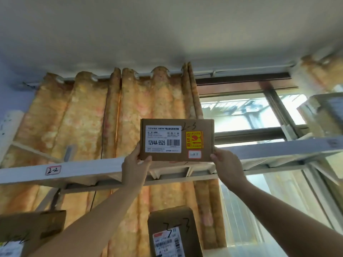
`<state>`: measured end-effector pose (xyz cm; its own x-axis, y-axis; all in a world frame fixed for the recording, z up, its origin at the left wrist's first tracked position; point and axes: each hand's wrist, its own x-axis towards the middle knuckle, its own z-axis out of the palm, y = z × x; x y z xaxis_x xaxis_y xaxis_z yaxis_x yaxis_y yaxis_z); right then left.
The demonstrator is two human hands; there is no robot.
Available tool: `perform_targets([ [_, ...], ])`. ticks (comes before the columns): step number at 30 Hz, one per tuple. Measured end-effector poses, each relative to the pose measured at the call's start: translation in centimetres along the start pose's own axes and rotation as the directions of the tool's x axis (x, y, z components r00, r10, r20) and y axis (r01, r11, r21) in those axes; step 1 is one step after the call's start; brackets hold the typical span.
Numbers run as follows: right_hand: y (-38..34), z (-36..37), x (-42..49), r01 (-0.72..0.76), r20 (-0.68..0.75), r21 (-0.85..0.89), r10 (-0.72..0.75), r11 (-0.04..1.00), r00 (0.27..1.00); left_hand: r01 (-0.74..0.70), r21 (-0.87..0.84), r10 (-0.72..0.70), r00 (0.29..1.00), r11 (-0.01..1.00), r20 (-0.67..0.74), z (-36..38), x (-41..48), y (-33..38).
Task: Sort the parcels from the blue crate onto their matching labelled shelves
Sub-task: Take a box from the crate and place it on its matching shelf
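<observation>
Orange curtains (111,112) hang behind the white shelf (89,169). A parcel (177,140) — marked 2-3 — is held upright at its edge; left hand (135,164) and right hand (225,164) fingers are closed on its lower corners.

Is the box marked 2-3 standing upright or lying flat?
Upright: the cardboard box stands on its long edge at the shelf, label facing the camera, both hands gripping its lower corners.

I've got both hands, left hand (134,164) & right hand (225,165), gripping parcel (177,140) marked 2-3 upright above top shelf (92,170).
</observation>
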<state>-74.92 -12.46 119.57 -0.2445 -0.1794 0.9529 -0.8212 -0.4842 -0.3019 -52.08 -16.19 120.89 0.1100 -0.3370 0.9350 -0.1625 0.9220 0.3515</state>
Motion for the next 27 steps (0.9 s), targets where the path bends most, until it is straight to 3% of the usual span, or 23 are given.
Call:
perform_targets([
  [4,0.5,-1.2,3.1,0.036,0.021,-0.097,-0.034,0.995,0.999,-0.022,-0.020,0.024,0.998,1.000,0.063,2.0,2.6,-1.1],
  [9,1.1,-0.4,7.2,0.098,0.224,-0.249,-0.041,0.963,0.974,0.028,-0.062,-0.014,0.978,0.998,0.207,2.8,5.6,-2.9],
  [15,1.6,2.1,11.4,0.118,0.258,-0.117,-0.084,0.986,0.962,0.013,0.102,-0.036,0.974,0.995,0.224,2.7,10.5,-4.4],
  [18,3.1,4.6,11.7,0.068,0.301,-0.198,-0.005,0.978,0.954,0.009,0.241,-0.054,0.982,0.970,0.182,2.7,11.8,-5.7],
  [21,4.2,6.2,12.3,-0.002,0.230,-0.380,0.096,0.925,0.969,0.084,0.348,-0.132,0.984,0.934,0.116,2.8,13.4,-6.2],
  [24,3.7,6.9,13.1,-0.025,0.204,-0.447,0.130,0.894,0.970,0.135,0.497,-0.213,0.972,0.857,0.104,2.8,14.6,-6.3],
  [27,3.5,7.4,12.6,-0.063,0.143,-0.477,0.148,0.877,0.979,0.148,0.518,-0.240,0.964,0.842,0.115,2.8,14.9,-6.3],
])
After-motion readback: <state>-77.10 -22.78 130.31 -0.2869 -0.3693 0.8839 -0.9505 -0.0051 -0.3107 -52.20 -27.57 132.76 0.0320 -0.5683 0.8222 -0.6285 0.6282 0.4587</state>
